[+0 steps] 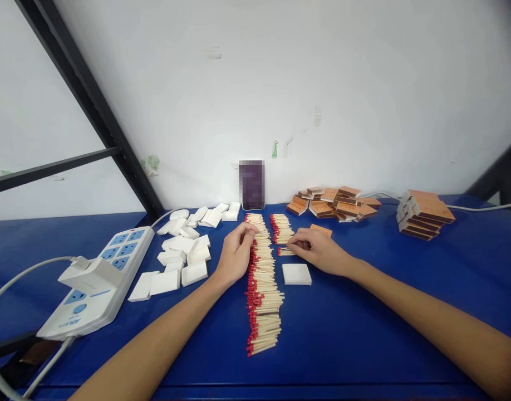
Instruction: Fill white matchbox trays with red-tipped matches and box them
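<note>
A long row of red-tipped matches (261,284) runs down the middle of the blue table (364,323). My left hand (235,253) rests at the row's left side, fingers curled and pinching at matches near the top. My right hand (318,248) lies to the right, fingers pinched on a small bunch of matches (284,252). A shorter batch of matches (281,228) sits just behind that bunch. A white inner tray (296,274) lies in front of my right hand. An orange matchbox sleeve (321,229) lies behind it.
White inner trays (184,253) are scattered at the left. A white power strip (99,278) with a plugged adapter lies far left. Orange matchbox sleeves are heaped at the back (334,203) and stacked at the right (424,214). A dark phone (251,185) leans on the wall.
</note>
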{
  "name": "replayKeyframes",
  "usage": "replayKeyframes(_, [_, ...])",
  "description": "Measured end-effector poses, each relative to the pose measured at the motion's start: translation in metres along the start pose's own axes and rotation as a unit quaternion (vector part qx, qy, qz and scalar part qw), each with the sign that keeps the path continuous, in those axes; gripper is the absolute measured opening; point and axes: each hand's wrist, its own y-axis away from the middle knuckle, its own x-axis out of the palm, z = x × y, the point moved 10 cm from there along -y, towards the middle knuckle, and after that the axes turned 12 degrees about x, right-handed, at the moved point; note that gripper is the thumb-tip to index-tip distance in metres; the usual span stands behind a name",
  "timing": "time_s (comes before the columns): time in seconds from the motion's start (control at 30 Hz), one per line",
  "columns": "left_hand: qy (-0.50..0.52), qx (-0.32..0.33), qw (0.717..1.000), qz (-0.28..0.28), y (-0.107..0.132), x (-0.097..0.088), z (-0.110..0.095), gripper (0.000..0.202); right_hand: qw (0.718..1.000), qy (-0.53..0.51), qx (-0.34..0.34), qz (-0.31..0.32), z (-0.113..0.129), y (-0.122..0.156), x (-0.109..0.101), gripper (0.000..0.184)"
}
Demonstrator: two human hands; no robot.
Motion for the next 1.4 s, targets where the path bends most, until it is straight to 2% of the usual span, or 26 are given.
replayKeyframes(0.27, [-0.013, 0.009, 1.0, 0.002, 0.0, 0.0, -0.005, 0.02, 1.0, 0.0, 0.014, 0.01, 0.002, 0.0, -0.001, 0.028])
replayKeyframes(0.63, [-0.001, 0.011, 1.0, 0.007, -0.001, 0.002, -0.003, 0.019, 0.999, -0.023, 0.047, 0.008, -0.01, -0.008, 0.004, 0.026])
replayKeyframes(1.17, [-0.005, 0.018, 1.0, 0.008, -0.001, 0.002, -0.005, 0.019, 1.0, -0.011, 0.022, -0.005, -0.008, -0.006, 0.004, 0.03])
replayKeyframes(1.4, [-0.006, 0.011, 1.0, 0.01, 0.0, 0.003, -0.005, 0.019, 0.999, -0.017, -0.011, 0.026, 0.005, 0.001, 0.004, 0.034])
